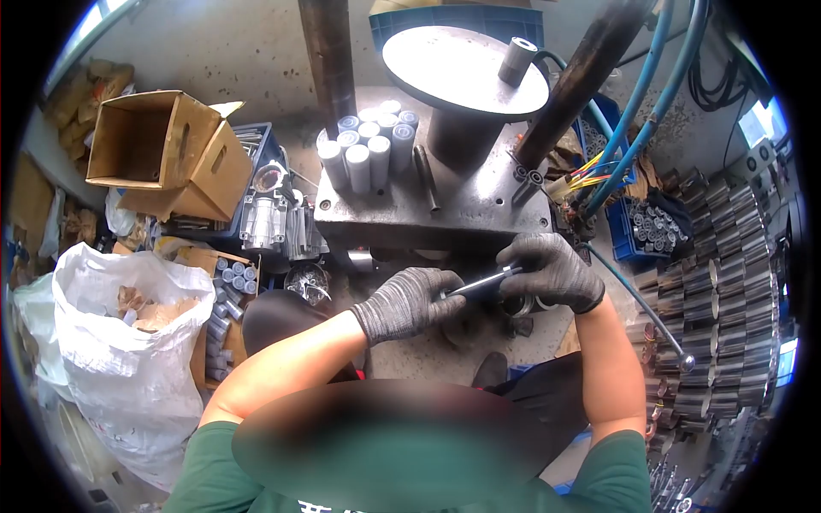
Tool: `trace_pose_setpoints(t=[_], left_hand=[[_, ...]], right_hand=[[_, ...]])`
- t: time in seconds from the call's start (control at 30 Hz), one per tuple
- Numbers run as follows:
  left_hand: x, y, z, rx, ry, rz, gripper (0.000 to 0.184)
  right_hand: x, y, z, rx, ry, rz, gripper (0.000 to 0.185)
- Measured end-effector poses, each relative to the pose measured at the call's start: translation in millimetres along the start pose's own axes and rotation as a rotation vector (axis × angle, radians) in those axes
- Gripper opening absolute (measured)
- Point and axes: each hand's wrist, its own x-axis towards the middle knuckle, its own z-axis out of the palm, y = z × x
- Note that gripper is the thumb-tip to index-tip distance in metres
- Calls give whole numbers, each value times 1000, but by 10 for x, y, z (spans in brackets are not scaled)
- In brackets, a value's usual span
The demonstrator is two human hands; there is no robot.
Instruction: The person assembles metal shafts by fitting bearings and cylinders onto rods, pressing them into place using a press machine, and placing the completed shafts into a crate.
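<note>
A slim, shiny metal rod (481,284) spans the gap between my two gloved hands, in front of the machine's block. My left hand (409,303), in a grey knit glove, is closed round its lower left end. The upper right end is pinched in the fingers of my right hand (554,272), gloved the same way. A dark ring-shaped part (516,305) shows just below my right hand, partly hidden by it. Behind both hands is the heavy metal block (402,224), bearing several grey cylinders (379,158) and a dark rod (426,178).
A round metal plate (453,73) with a short tube (518,60) stands above the block, between two thick columns. Left are a cardboard box (137,145) and a white sack (128,368). Right, a ball-ended lever (687,362) juts out beside stacked metal tubes (727,291).
</note>
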Motion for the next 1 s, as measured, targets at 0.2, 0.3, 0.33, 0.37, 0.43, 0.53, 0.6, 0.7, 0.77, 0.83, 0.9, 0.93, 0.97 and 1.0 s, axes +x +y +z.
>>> trace_pose_setpoints(t=[0.2, 0.3, 0.33, 0.37, 0.43, 0.53, 0.6, 0.7, 0.77, 0.83, 0.9, 0.93, 0.97, 1.0], left_hand=[[37, -43, 254, -631, 21, -193, 46], [119, -104, 452, -867, 146, -219, 48], [129, -65, 432, -996, 86, -366, 48], [136, -73, 470, -1025, 116, -380, 47], [143, -114, 556, -1078, 179, -409, 46], [180, -154, 562, -1031, 214, -503, 47], [187, -174, 551, -1018, 229, -540, 47], [196, -203, 511, -996, 247, -529, 50], [203, -235, 501, -949, 272, -511, 53], [185, -194, 456, -937, 272, -507, 55], [184, -178, 447, -947, 268, -502, 56], [192, -189, 451, -961, 266, -498, 57], [199, -201, 458, -974, 264, -495, 57], [205, -219, 470, -952, 253, -486, 57]], right_hand=[[186, 19, 225, 296, 234, 171, 46], [500, 183, 314, 173, 568, 50, 50], [600, 238, 275, -62, 554, -29, 46], [717, 333, 262, -100, 486, -76, 44], [936, 425, 304, -172, 351, -172, 41], [1140, 384, 386, -475, 282, -287, 41], [1273, 444, 419, -626, 292, -475, 46], [1259, 438, 394, -564, 158, -288, 46], [1209, 354, 422, -596, 150, -234, 43], [1169, 362, 444, -601, 166, -244, 40], [1129, 407, 461, -579, 200, -313, 36], [1096, 395, 473, -570, 196, -319, 32], [1060, 387, 472, -575, 211, -345, 32], [1024, 353, 476, -579, 229, -371, 32]])
